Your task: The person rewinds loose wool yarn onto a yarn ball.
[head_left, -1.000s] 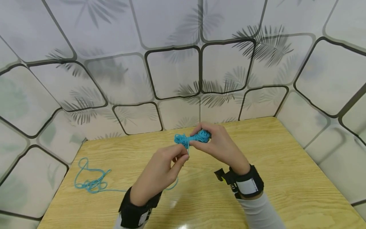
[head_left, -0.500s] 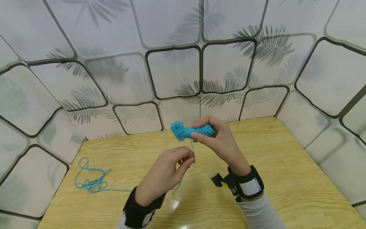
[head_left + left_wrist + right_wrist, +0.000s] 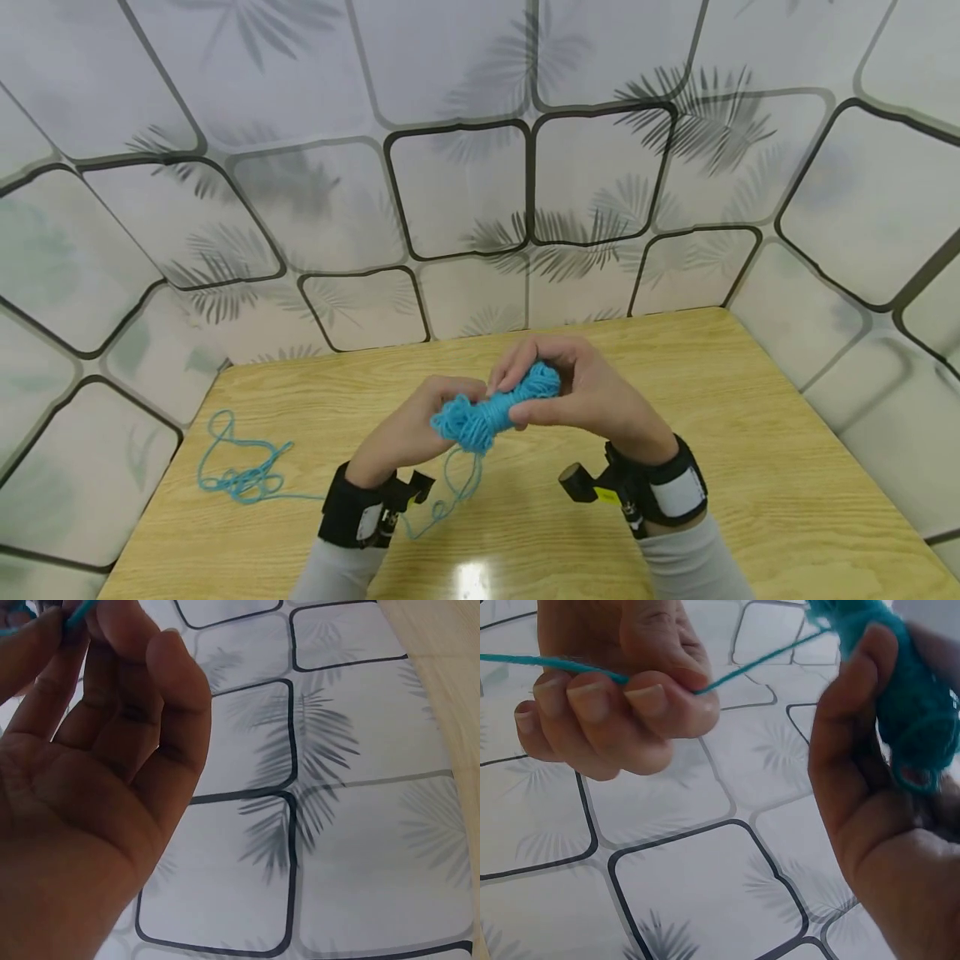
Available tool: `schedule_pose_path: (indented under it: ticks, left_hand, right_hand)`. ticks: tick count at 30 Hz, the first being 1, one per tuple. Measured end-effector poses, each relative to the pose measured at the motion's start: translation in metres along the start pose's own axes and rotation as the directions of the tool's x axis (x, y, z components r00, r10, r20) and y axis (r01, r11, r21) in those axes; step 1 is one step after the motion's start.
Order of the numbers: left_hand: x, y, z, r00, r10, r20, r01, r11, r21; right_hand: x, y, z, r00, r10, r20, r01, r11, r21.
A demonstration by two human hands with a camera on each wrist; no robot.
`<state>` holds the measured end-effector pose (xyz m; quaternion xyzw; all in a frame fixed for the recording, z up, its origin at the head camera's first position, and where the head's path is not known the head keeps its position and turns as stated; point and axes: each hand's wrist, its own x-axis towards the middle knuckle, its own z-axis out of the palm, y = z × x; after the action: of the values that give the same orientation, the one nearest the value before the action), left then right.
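Observation:
A blue yarn bundle (image 3: 495, 413), wound tightly round its middle with looped ends, is held in the air by my right hand (image 3: 603, 404), thumb on the near side and fingers on the far side. My left hand (image 3: 408, 429) is beside and partly behind the bundle in the head view. In the right wrist view, the left thumb and index finger pinch a taut yarn strand (image 3: 769, 662) that runs to the bundle. The left wrist view shows the left palm, with a bit of blue yarn at the fingertips in the top corner.
A loose tangle of the same yarn (image 3: 243, 483) lies on the wooden table (image 3: 750, 467) at the left. A slack yarn loop (image 3: 450, 506) hangs below the bundle. Patterned wall panels (image 3: 465, 196) enclose the table's back and sides. Black camera straps circle both wrists.
The bundle has come down and nearer, tilting so its left end is lower. My left hand has moved from below the bundle to beside and behind it, carrying the strand round.

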<state>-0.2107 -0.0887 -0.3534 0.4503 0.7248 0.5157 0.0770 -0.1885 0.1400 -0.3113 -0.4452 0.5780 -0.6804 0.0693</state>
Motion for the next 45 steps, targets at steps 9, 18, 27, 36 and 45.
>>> schedule_pose_path:
  ticks: [9,18,27,36,45]
  left_hand:
    - [-0.006,0.003,-0.008,0.998,-0.046,-0.039,0.05,0.994,0.099]
    - [-0.008,0.038,0.006,0.971,-0.053,-0.234,0.156,0.881,0.447]
    - [-0.01,0.057,0.027,0.974,-0.012,-0.225,0.153,0.769,0.621]
    - [-0.005,0.059,0.04,0.985,0.026,-0.168,0.089,0.764,0.639]
    - [-0.003,0.056,0.043,0.989,0.046,-0.142,0.054,0.776,0.629]
  right_hand:
    - [-0.001,0.002,0.001,0.945,0.149,0.291,-0.079,0.968,-0.239]
    - [-0.002,0.007,-0.004,0.948,0.299,0.111,-0.179,0.787,-0.591]
    - [0.002,0.015,-0.005,0.959,0.204,-0.198,-0.285,0.685,-0.671]
    - [0.005,0.017,-0.006,0.922,-0.021,-0.386,-0.272,0.675,-0.686]
    - [0.006,0.015,-0.007,0.872,-0.065,-0.486,-0.26,0.78,-0.57]
